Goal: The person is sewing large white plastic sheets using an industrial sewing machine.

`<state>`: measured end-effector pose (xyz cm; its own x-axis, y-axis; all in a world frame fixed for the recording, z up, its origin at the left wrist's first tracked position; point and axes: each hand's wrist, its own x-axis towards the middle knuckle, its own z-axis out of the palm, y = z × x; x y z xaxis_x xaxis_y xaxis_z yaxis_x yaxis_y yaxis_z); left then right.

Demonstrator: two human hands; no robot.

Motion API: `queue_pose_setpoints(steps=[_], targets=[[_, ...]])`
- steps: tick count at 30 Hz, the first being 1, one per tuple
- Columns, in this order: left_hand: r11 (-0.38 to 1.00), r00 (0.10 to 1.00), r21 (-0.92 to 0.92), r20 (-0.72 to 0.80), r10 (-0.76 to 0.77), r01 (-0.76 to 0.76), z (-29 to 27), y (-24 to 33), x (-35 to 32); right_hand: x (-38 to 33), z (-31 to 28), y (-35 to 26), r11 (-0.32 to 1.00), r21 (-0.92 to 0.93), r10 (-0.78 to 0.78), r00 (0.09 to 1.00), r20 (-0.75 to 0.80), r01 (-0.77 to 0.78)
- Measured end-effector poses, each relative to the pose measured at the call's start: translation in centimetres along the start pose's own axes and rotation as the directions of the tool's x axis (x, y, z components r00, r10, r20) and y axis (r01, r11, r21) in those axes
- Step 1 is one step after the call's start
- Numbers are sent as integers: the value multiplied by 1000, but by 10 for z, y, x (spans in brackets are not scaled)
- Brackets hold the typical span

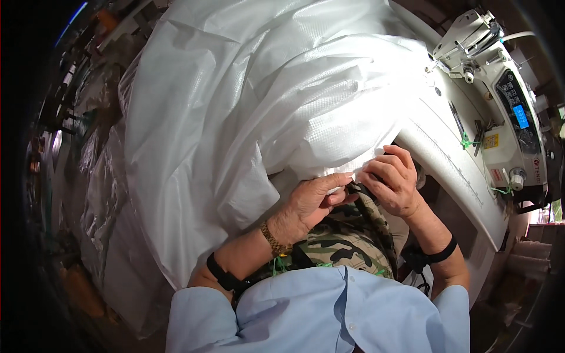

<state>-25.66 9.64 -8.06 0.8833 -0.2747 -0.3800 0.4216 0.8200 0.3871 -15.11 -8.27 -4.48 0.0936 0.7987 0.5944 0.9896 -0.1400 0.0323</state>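
- Nearest, one light blue shirt (353,317) with its buttoned front, and two black straps, one (221,272) on the left forearm and one (444,250) on the right
- One gold-coloured watch (273,240) on the left wrist
- Camouflage cloth (353,238) over the lap, a few green thread ends (279,266) lying by it
- Left hand (312,203): thumb and forefinger pressed together, pinching the near edge of the white sheet (235,117), the other fingers curled under
- Right hand (393,179): fingers bent, thumb and forefinger tips closed on the same edge, just beside the left thumb tip
- The one white sheet, woven-looking and glossy, lies in big folds from the hands up and leftward, its right part on the sewing table (444,156)
- Clear plastic (103,188) bunched to the left of the sheet; whether it forms bags, or holds anything, I cannot tell
- On the table to the right, one slim dark tool (457,120) and a tuft of green thread (467,141)
- Beyond it, one white sewing machine (491,117) with one lit blue display (521,116), one yellow label (491,141) and one round knob (517,178) on its near end
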Motion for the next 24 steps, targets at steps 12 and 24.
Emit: queue_pose_setpoints(steps=[12,24], targets=[[1000,999,4,-37,-4,4,7,-1,-2,-10,1,-2,998,-59,-23,1000,14,24],[993,992,8,-34,122,-122,5,-12,2,-7,2,-11,997,-70,46,999,-2,-46]])
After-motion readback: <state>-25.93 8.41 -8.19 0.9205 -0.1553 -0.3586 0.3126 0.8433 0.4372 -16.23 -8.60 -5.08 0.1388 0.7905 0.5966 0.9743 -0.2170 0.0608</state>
